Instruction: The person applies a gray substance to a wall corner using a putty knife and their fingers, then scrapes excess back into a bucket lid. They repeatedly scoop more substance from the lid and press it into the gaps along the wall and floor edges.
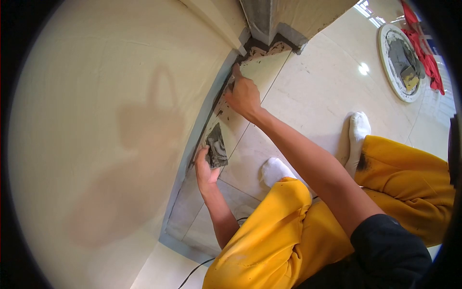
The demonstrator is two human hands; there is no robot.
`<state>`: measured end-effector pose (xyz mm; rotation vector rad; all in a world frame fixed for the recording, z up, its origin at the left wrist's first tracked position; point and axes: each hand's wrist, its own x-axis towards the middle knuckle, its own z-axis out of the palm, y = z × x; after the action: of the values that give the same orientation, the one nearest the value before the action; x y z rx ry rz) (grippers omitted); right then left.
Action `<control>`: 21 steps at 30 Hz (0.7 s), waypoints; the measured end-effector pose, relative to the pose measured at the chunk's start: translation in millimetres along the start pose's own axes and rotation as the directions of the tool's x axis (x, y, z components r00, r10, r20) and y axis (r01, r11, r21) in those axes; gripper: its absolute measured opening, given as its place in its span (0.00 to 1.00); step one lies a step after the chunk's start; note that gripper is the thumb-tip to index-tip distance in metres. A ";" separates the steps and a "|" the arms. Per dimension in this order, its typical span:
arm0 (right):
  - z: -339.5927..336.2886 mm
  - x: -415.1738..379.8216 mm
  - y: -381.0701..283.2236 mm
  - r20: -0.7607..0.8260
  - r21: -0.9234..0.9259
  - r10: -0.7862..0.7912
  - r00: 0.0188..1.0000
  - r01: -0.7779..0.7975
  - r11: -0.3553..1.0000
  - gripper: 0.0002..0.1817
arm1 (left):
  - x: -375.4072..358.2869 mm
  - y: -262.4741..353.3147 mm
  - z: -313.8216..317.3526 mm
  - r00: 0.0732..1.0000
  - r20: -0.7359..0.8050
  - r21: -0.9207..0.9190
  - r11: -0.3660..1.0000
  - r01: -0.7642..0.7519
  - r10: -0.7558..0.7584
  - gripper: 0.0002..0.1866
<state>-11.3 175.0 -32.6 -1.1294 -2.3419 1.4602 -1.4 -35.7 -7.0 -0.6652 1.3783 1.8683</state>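
Note:
My left hand [207, 168] grips a flat, square-edged plate [217, 148] smeared with wet grey mortar, held just above the floor by the wall. Farther up, my right hand [244, 95] reaches to the joint between the wall and the floor tiles [262, 72], near the corner. Its index finger stretches along the joint while the other fingers curl under; whatever they may hold is hidden. Dark mortar crumbs [222, 113] dot the tile edge by the wall. Rough dark and pinkish patches [257, 51] lie at the corner.
A round white tub lid or tray [383, 53] with grey mortar and a yellowish scraper [410, 79] lies at upper right, beside red cloth [430, 70]. My white-socked feet [359, 126] rest on the tiles. A black cable [195, 269] runs behind my left leg. The wall [110, 96] borders the left.

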 end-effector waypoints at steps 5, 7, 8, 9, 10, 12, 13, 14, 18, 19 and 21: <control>-7.2 -2.2 0.2 -0.024 -0.028 0.037 0.999 -0.038 0.999 0.36 | -0.9 -0.5 1.0 0.999 0.002 -0.006 0.999 -0.032 0.032 0.14; -8.2 1.1 0.2 0.014 -0.058 0.041 0.999 -0.040 0.998 0.38 | -1.4 -0.3 0.5 0.999 0.011 -0.011 0.999 -0.031 0.032 0.14; -8.5 2.6 0.3 0.052 -0.088 0.049 0.997 -0.045 0.995 0.40 | -2.5 0.5 1.3 1.000 0.014 -0.012 1.000 -0.024 0.024 0.14; -7.4 3.4 0.0 0.052 -0.088 0.049 0.997 -0.044 0.995 0.40 | -3.1 0.9 1.9 1.000 0.018 -0.014 1.000 -0.017 0.018 0.13; -5.7 4.2 -1.0 0.071 -0.138 0.026 0.997 -0.016 0.990 0.40 | -4.1 1.3 2.7 1.000 0.018 -0.015 1.000 -0.018 0.018 0.13; -7.9 3.5 -4.5 0.092 -0.190 0.004 0.996 0.013 0.982 0.40 | -6.9 2.3 6.4 1.000 0.011 -0.025 1.000 -0.006 0.006 0.13; -10.5 0.5 -5.4 0.135 -0.182 0.002 0.991 0.023 0.983 0.40 | -7.3 2.1 6.7 1.000 0.012 -0.027 1.000 -0.008 0.008 0.13; -12.9 -3.0 -6.7 0.178 -0.173 -0.004 0.984 0.036 0.984 0.40 | -7.6 2.1 7.1 0.999 0.031 -0.033 0.999 -0.004 0.005 0.13; -27.5 -21.5 0.7 0.252 -0.121 -0.105 0.962 0.139 0.983 0.35 | -12.2 2.1 10.2 1.000 0.006 -0.052 0.998 0.019 -0.018 0.13; -37.8 -28.7 3.2 0.375 0.004 -0.172 0.911 0.184 0.983 0.35 | -13.2 0.9 10.8 1.000 0.002 -0.059 0.998 0.010 -0.010 0.13; -57.9 -45.3 -1.7 0.483 0.134 -0.253 0.838 0.215 0.967 0.35 | -11.9 -0.5 13.1 0.999 -0.005 -0.050 0.998 0.049 -0.050 0.11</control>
<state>48.2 185.1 9.4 -0.4471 -2.5935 1.8966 6.4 -26.0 5.6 -0.7249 1.3112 1.8685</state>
